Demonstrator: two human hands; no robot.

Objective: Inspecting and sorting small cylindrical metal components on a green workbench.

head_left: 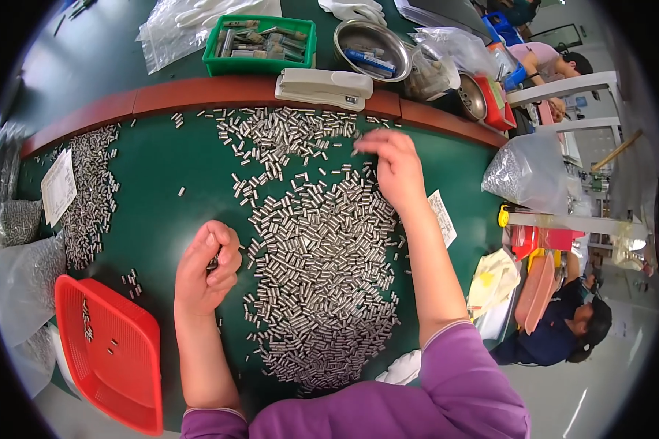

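Observation:
A large heap of small silvery metal pins (322,256) spreads over the green tabletop, with a looser patch of pins (278,135) at its far end. My left hand (209,267) is curled closed to the left of the heap, and a few metal pins show inside its fingers. At the heap's far right edge, my right hand (397,164) reaches leftward with its fingers drawn together. A small pin shows, slightly blurred, at its fingertips.
Left of my hands lie a red plastic basket (128,351) holding a few pins, another pin pile (91,197) and a paper label (58,187). A wooden ledge (176,96) crosses behind, bearing a stapler (324,88). Beyond are a green tray (313,47) and a metal bowl (399,55). People work at right.

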